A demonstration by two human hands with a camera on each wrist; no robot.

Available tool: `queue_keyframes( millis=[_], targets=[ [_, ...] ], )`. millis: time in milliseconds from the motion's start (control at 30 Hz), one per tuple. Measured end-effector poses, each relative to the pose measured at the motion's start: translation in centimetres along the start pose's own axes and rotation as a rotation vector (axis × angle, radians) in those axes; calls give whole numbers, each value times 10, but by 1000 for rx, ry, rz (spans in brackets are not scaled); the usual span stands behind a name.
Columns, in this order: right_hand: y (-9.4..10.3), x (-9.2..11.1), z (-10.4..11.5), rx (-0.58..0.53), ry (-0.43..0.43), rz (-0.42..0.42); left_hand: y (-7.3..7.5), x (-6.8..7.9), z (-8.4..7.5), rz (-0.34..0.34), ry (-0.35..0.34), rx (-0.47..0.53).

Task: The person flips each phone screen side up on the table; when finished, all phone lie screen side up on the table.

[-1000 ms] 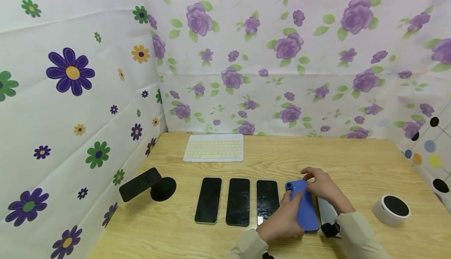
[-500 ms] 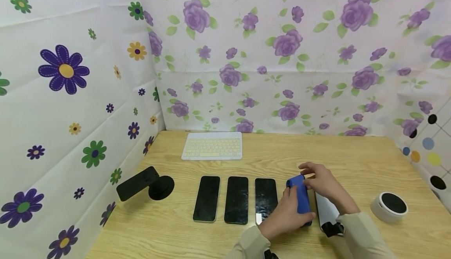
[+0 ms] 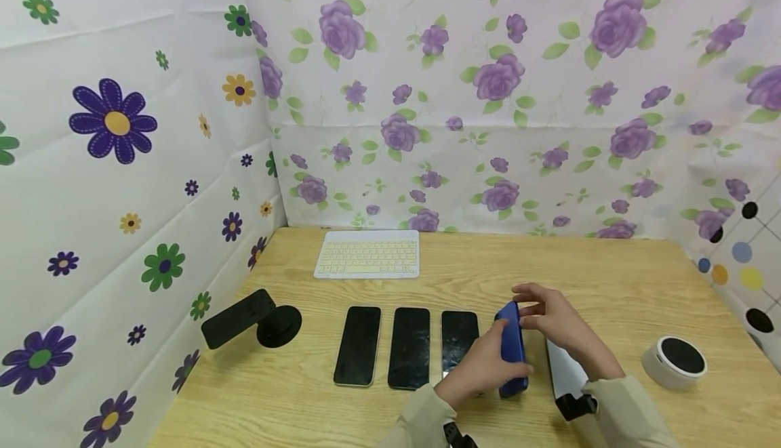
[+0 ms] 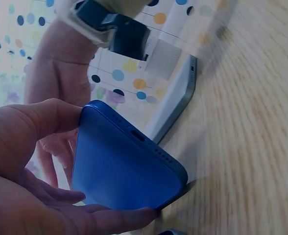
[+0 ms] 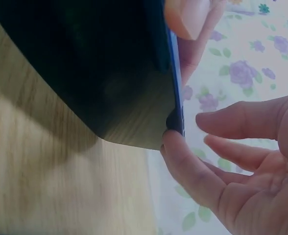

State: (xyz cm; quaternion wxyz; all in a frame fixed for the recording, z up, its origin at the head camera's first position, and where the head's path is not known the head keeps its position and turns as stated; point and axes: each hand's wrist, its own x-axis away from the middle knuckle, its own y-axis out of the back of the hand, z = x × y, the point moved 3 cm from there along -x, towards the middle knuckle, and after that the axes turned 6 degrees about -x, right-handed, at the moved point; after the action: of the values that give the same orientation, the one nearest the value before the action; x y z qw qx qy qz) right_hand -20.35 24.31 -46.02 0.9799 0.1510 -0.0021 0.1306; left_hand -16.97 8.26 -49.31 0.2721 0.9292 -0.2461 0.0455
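A blue phone (image 3: 512, 352) stands tipped up on its long side on the table, back towards the right. My left hand (image 3: 485, 367) grips it, thumb on one long edge and fingers under the other, as the left wrist view shows. Its dark screen (image 5: 85, 68) faces the camera in the right wrist view. There, one digit of my right hand (image 5: 252, 171) touches the phone's corner; its other fingers are apart from it. Left of the blue phone, three dark-screened phones (image 3: 357, 346) lie in a row, the nearest partly behind my left hand.
A pale-backed phone (image 3: 564, 367) lies under my right forearm. A white round device (image 3: 674, 363) stands at the right, a black stand (image 3: 279, 326) at the left, and a white keyboard (image 3: 368, 255) at the back. Patterned cloth hangs behind and at the sides.
The blue phone has gone from lying flat, back up, to tipped up on its long side. My left hand has turned with it; my right hand has shifted slightly left.
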Motion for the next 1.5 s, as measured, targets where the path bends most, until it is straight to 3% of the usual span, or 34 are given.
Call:
queue_keyframes(
  millis=[167,367,533,800,1233,1500],
  targets=[
    [0,2,-6,-86,-7,51,2,0,4,12,-4,72],
    [-4,5,-16,-124,-72,151,1,1,7,61,-20,323],
    [-6,8,-26,-145,-151,196,3,2,8,84,-32,457],
    [-10,14,-34,-196,-177,257,6,2,12,88,-36,538],
    [-18,20,-34,-91,-153,239,8,2,16,128,-126,669],
    [-15,25,-31,175,-128,68,3,0,20,60,-103,594]
  ],
)
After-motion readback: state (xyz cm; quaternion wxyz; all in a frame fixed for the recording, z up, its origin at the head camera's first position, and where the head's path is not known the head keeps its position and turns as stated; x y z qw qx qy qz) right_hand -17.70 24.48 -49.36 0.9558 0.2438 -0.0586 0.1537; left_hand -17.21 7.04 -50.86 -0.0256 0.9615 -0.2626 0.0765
